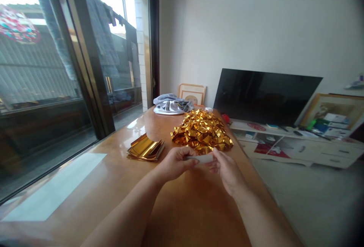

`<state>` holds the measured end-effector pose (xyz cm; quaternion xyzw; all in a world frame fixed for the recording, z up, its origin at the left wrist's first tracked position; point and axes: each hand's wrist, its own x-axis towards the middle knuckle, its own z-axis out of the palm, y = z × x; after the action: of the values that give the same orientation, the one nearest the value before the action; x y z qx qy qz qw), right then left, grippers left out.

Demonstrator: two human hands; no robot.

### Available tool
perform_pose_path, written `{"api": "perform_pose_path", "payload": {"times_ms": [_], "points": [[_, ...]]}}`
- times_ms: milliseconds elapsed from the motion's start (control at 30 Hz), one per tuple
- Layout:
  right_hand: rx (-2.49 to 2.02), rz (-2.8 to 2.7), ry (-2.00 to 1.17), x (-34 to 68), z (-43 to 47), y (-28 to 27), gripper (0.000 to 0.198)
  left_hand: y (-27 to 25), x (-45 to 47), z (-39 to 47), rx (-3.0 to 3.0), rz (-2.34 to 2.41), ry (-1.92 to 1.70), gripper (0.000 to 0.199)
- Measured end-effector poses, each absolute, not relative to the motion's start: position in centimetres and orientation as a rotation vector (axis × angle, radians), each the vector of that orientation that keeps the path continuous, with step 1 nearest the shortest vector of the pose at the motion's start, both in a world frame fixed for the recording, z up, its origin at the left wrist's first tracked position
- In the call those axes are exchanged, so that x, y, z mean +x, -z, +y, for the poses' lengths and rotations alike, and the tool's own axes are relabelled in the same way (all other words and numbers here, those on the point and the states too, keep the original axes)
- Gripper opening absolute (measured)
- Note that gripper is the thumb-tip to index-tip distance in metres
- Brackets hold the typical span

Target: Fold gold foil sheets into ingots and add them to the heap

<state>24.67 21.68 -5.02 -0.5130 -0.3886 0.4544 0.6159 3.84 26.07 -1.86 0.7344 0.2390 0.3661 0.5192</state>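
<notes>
Between my two hands is a small strip of folded paper (204, 158), its whitish side facing me. My left hand (180, 161) pinches its left end between thumb and fingers. At the other end, my right hand (226, 168) grips it, with some fingers curled underneath. Just beyond my hands lies a heap of folded gold foil pieces (203, 129). To the left of my left hand rests a stack of flat gold foil sheets (145, 148), their edges curling up.
The wooden table (113, 194) stretches away from me. A pale sheet (59, 188) lies at its left, by the glass door (45, 68). Grey folded cloth (172, 104) sits at the far end. A television (264, 95) stands on a low white cabinet (301, 150) beyond the right edge.
</notes>
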Motion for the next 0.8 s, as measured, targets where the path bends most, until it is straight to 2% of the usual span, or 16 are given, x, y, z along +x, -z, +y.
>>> {"api": "perform_pose_path", "payload": {"times_ms": [200,300,400,500,700,800], "points": [[-1.259,-0.845,-1.098,25.4,21.7,5.0,0.056,1.5,3.9,25.1,1.844,0.515,-0.562,0.042],[-1.230,-0.860,-1.063,25.3,21.7,4.9,0.056,1.3,3.6,25.6,1.776,0.608,-0.709,0.048],[-1.195,-0.884,-1.004,25.1,21.7,4.6,0.059,1.6,3.2,26.9,1.704,0.805,-1.024,0.043],[-1.182,-0.919,-0.927,25.0,21.5,4.0,0.061,2.3,3.1,28.0,1.620,0.936,-1.155,0.039],[-1.155,-1.035,-0.824,24.6,21.1,3.6,0.057,3.2,3.3,27.9,1.420,1.020,-0.933,0.046],[-1.135,-1.065,-0.827,24.5,21.0,3.6,0.055,3.5,3.4,27.9,1.398,0.973,-0.873,0.041]]}}
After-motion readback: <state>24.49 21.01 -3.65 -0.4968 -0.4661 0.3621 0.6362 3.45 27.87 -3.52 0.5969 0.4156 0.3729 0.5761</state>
